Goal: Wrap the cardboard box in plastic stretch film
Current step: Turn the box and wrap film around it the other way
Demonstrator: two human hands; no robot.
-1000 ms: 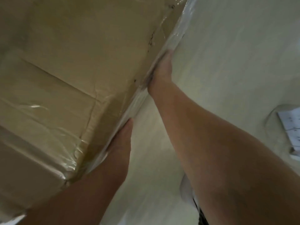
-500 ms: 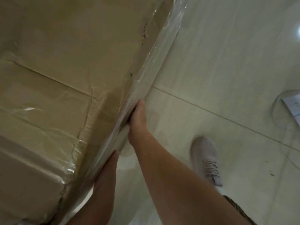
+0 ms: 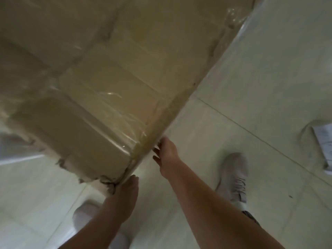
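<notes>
Right hand (image 3: 166, 153): fingers spread and loose, fingertips touching the film-covered lower edge of the cardboard box; it grips nothing.
Left hand (image 3: 125, 193): laid flat against the same edge at the box's near bottom corner, fingers straight; whether it pinches any film cannot be told.
Cardboard box (image 3: 111, 72): large, brown, fills the upper left of the view, tilted, its long lower edge running diagonally from the near corner up to the right.
Stretch film (image 3: 115, 106): clear, wrinkled and shiny over the box faces, bunched and ragged at the near bottom corner by the left hand.
Right shoe (image 3: 234, 175): pale, on the tiled floor (image 3: 251, 78), right of the box edge.
Left shoe (image 3: 86, 216): below the box's near corner, partly behind the left forearm.
Paper (image 3: 323, 141): white sheet, blurred, far right of the box.
</notes>
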